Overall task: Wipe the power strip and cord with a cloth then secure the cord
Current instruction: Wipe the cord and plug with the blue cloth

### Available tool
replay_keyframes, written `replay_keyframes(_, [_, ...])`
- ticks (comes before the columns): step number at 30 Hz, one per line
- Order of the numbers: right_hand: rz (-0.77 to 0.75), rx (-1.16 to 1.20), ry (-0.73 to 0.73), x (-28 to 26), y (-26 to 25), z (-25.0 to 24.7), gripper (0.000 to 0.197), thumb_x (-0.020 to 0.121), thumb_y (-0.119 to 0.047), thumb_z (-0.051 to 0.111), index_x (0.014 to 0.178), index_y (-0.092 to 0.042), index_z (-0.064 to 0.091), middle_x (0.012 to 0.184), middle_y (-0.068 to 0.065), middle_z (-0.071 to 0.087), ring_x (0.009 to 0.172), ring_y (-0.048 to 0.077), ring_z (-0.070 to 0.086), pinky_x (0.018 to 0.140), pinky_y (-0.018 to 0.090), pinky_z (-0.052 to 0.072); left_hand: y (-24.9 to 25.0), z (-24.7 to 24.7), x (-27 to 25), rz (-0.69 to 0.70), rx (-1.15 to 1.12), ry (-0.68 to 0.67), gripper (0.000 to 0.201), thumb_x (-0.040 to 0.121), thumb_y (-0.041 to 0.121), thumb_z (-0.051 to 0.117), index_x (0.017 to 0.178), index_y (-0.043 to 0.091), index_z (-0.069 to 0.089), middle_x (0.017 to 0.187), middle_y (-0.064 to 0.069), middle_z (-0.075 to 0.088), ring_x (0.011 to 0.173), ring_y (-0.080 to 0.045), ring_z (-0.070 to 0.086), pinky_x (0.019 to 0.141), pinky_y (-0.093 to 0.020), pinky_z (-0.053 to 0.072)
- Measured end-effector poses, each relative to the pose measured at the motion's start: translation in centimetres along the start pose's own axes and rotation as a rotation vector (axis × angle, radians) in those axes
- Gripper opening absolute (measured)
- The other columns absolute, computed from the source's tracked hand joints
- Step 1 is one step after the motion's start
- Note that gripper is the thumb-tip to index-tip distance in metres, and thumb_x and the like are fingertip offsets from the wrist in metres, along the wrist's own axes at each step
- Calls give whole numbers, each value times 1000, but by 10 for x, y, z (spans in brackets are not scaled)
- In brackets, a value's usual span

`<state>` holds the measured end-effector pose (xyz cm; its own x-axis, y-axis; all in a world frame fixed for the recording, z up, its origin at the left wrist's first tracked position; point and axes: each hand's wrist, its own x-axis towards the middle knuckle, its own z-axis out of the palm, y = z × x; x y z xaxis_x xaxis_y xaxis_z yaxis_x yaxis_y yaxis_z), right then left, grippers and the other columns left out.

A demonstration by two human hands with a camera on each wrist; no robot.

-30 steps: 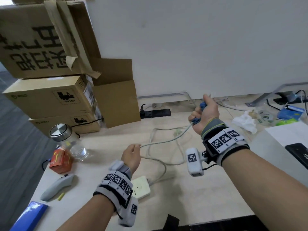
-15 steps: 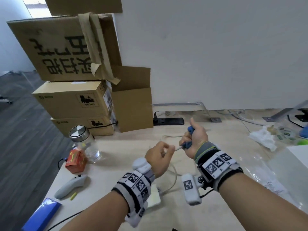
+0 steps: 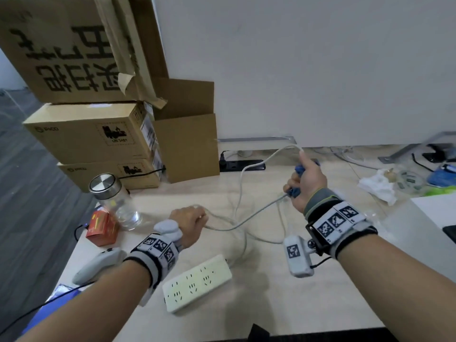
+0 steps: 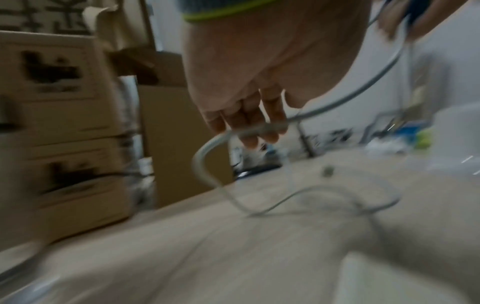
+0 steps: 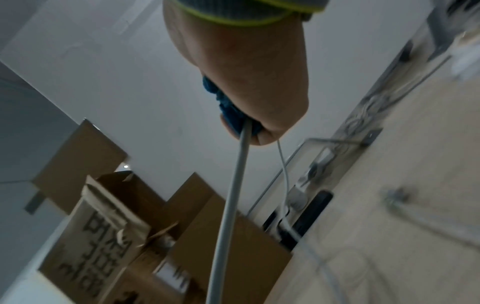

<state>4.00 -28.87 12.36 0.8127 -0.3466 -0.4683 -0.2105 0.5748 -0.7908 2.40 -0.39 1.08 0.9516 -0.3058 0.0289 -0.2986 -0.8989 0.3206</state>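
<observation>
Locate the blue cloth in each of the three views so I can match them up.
Head: the blue cloth is right of centre, bunched in the right hand around the cord.
Left wrist: top right corner, a blurred dark blue patch.
Right wrist: upper centre, under the palm.
Shared landmark: the cardboard boxes.

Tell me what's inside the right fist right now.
The right hand grips a blue cloth wrapped round the grey cord, which leaves the fist top and bottom. How much cloth is bunched inside, the fingers hide.
</observation>
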Motion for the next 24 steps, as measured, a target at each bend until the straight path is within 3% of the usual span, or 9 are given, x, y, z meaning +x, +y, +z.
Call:
replay_keyframes(2, [15, 51, -22, -7, 15, 12, 44, 87, -46, 60, 62, -19, 37, 47, -5, 24, 40, 14, 17, 46, 26, 23, 38, 4, 5, 84, -207, 37, 30, 93, 42, 38, 104, 26, 61, 99, 3, 69, 90, -20, 62, 82, -35, 49])
replay_keyframes(4, [41, 84, -51, -13, 30, 22, 44, 86, -47, 60, 62, -19, 36, 48, -5, 22, 40, 14, 16, 45, 25, 23, 83, 6, 6, 78, -456, -13, 32, 95, 41, 38, 114, 24, 58, 98, 2, 68, 89, -18, 61, 81, -33, 49])
replay_keyframes(7, [81, 53, -63, -21, 44, 30, 44, 86, -46, 62, 62, -17, 37, 48, -4, 23, 39, 14, 17, 43, 25, 23, 128, 3, 8, -53, -665, 41, 36, 96, 44, 37, 85, 20, 62, 67, 6, 59, 67, -17, 55, 62, -32, 43])
replay_keyframes(9, [106, 3, -56, -24, 44, 28, 41, 87, -44, 61, 66, -16, 39, 48, -3, 24, 38, 15, 19, 43, 26, 25, 128, 1, 8, -38, -569, 114, 50, 93, 52, 36, 61, 17, 48, 51, 4, 43, 54, -18, 44, 52, -31, 31])
replay_keyframes(14, [99, -34, 50, -12, 22, 8, 37, 88, -40, 58, 65, -17, 40, 44, -5, 25, 33, 14, 20, 44, 23, 24, 70, -1, 2, 195, -158, 97, 58, 87, 62, 17, 52, 19, 32, 45, 4, 40, 47, -25, 39, 57, -30, 30])
replay_keyframes(17, [68, -12, 131, -1, -5, -11, 35, 88, -38, 59, 67, -16, 42, 46, -3, 24, 33, 14, 19, 43, 21, 24, 25, -3, -14, 117, 63, 4, 67, 85, 70, 3, 59, 20, 41, 57, -1, 60, 55, -29, 52, 65, -32, 40])
replay_keyframes(19, [36, -14, 131, 2, -14, -16, 33, 88, -38, 59, 70, -16, 43, 48, -3, 24, 34, 15, 18, 41, 20, 26, 9, -11, -22, 16, 178, -106, 61, 93, 63, 8, 70, 22, 48, 78, -4, 69, 67, -27, 58, 69, -31, 40])
replay_keyframes(22, [-13, -12, 110, -1, -10, -10, 36, 86, -44, 59, 71, -16, 43, 50, -3, 26, 38, 15, 20, 44, 23, 25, 15, -20, -14, -83, 371, -335, 36, 102, 38, 21, 113, 29, 54, 109, -2, 65, 91, -25, 59, 83, -33, 41])
replay_keyframes(24, [-10, 10, 81, -4, -4, -3, 40, 85, -50, 58, 68, -17, 41, 50, -4, 27, 39, 15, 19, 46, 24, 23, 25, -17, -9, -85, 330, -359, 35, 99, 44, 23, 120, 37, 50, 114, 0, 65, 100, -26, 61, 88, -36, 46])
